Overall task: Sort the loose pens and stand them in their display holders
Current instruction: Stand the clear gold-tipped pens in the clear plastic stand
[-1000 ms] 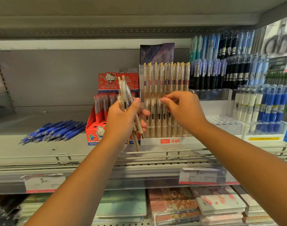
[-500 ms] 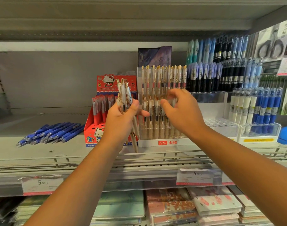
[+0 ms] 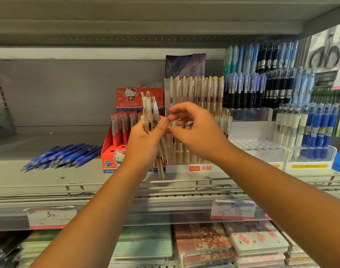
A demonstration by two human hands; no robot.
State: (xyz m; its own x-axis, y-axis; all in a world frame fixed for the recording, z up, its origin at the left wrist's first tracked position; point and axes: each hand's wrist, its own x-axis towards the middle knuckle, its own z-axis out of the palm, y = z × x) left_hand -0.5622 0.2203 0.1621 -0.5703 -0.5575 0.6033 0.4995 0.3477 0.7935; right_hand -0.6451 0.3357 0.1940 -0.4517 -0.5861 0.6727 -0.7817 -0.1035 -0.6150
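On the grey metal shelf (image 3: 49, 176), a clear tiered plastic display holder (image 3: 177, 169) stood full of cream, gold-clipped pens (image 3: 202, 89). Beside it, a red cartoon-cat cardboard box (image 3: 107, 155) held red pens (image 3: 119, 128). Loose blue pens (image 3: 62, 155) lay flat to its left. The left hand (image 3: 144, 142) gripped a bundle of cream pens (image 3: 149, 111) before the holder. The right hand (image 3: 198, 132) had its fingers (image 3: 177, 110) curled by the bundle; whether they pinched one, I couldn't tell.

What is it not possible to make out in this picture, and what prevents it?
Head view only:
- Count of cream pens: left hand covers their barrels.
- Front row of clear holder: behind right hand.
- Whether right hand pinches anything: fingertips blurred.
- Price tag small print: blurred.
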